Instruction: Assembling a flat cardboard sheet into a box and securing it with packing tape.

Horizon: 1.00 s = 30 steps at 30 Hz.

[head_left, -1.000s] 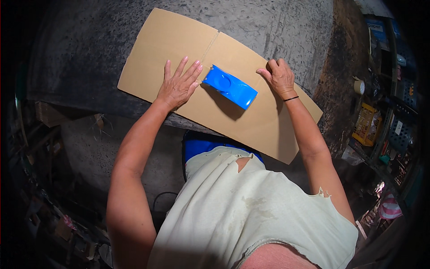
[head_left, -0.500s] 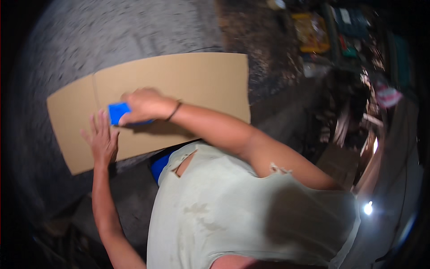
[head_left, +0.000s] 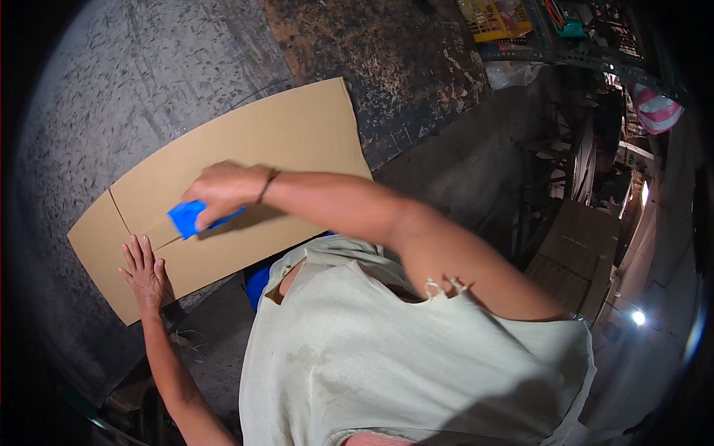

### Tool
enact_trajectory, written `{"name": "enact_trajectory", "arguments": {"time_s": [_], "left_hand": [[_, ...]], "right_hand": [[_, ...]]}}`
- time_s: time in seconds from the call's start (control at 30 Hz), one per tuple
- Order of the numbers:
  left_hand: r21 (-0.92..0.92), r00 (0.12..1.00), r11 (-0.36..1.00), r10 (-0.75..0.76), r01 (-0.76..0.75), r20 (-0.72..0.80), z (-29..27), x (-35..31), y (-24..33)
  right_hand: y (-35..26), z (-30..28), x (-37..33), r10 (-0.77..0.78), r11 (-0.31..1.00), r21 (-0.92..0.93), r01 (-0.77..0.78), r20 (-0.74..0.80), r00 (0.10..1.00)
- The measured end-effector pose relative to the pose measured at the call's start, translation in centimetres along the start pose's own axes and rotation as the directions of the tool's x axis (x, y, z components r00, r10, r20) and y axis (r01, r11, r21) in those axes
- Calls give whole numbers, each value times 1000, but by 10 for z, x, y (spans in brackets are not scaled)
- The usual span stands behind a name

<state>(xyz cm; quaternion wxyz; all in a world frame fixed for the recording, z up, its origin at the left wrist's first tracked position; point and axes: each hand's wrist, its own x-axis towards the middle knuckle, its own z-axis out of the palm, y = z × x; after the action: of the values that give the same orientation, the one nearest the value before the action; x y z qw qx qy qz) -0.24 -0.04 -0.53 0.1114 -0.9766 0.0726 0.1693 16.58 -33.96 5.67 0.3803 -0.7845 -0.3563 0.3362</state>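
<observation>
A large tan cardboard sheet point(head_left: 290, 134) lies before me, with a dark straight slit or crease point(head_left: 119, 209) near its left end. My left hand point(head_left: 146, 275) rests on it, fingers spread and fingertips by the lower end of that line. In my right hand point(head_left: 227, 192) is a blue tape dispenser point(head_left: 187, 218), held low over the sheet; my fingers hide much of it. Between it and my left fingertips runs a narrow tan strip point(head_left: 162, 232), which looks like tape.
Under the cardboard is a grey speckled surface point(head_left: 149, 89), with a dark worn board point(head_left: 387, 67) beyond its right end. Upper right, a yellow basket point(head_left: 497, 21) stands on a metal rack. Brown cardboard point(head_left: 569, 256) stands at the right, near a bright lamp point(head_left: 638, 318).
The view has shifted, so the cardboard sits lower and further left. My right hand with the tape dispenser has drawn slightly away from my left hand, and the tan strip now shows between them.
</observation>
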Motion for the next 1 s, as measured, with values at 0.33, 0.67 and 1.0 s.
{"name": "enact_trajectory", "arguments": {"time_s": [0.33,0.67,1.0], "left_hand": [[-85,990,993,-66,77,127,-24,7,7],[-141,965,977,-122,158,233,-30,6,10],[-150,980,982,-84,112,182,-38,7,13]], "right_hand": [[91,-170,-267,347,927,114,-357,103,932],[135,-164,-297,484,870,79,-486,48,874],[144,-165,-297,464,884,34,-466,62,884]]}}
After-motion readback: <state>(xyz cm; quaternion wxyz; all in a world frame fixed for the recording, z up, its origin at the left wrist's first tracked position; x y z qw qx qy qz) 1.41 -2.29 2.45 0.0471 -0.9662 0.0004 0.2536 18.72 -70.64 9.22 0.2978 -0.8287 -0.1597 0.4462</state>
